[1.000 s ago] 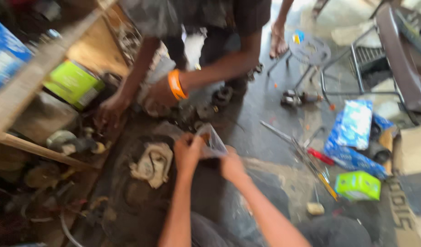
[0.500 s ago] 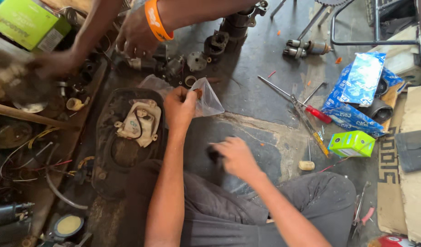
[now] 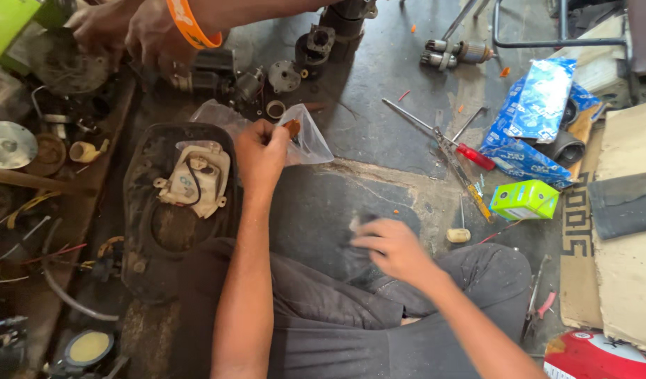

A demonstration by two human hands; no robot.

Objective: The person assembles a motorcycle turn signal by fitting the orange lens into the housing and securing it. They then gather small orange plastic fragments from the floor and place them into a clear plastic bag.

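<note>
My left hand pinches a clear plastic bag that holds a small brown piece, just right of a black oval housing with a white part inside. Lower down, my right hand hovers over the dark floor above my knee, fingers curled and blurred; what it holds cannot be made out. Another person's hands, one wrist wearing an orange band, work among metal motor parts at the top.
A red-handled screwdriver and thin tools lie on the floor to the right, next to blue packets and a small green box. Cardboard lies at the far right. Wires, discs and scrap crowd the left side.
The view has tilted down toward my lap. My right hand left the bag and dropped toward my knee. My left hand stays on the bag.
</note>
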